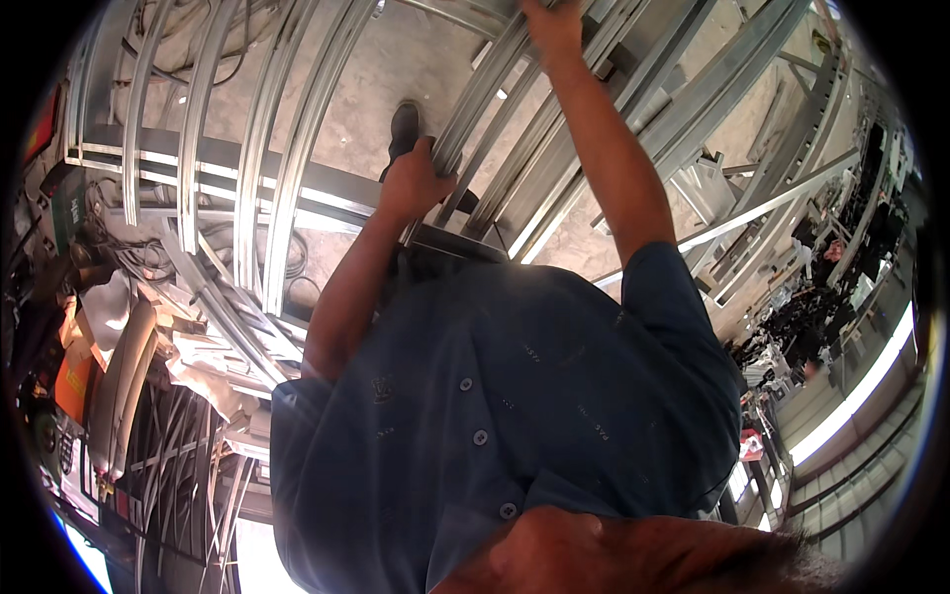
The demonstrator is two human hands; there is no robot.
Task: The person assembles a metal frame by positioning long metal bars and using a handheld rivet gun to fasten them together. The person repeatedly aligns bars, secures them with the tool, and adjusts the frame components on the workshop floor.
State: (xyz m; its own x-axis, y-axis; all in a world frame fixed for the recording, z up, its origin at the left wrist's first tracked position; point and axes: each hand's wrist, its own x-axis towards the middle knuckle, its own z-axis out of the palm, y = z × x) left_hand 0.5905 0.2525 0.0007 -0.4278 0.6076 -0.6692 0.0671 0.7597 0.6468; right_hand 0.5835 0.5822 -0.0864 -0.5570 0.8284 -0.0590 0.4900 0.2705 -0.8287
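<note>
A long grey metal channel (487, 99) slants away from me, up and to the right. My left hand (414, 186) is closed around its near end, the thumb on the right side. Farther up, my right hand (556, 38) lies over the same channel with its fingers curled across it. The picture's top edge cuts off part of that hand, and it is slightly blurred. More metal channels (529, 158) lie close alongside to the right, under my right forearm.
Several curved-looking metal studs (297, 168) lie at the left across a metal beam (218, 163). My dark shoe (405, 127) stands on the concrete floor (381, 74). Cardboard and scrap (119, 346) crowd the lower left. A long bar (762, 206) and dark clutter (807, 307) lie at the right.
</note>
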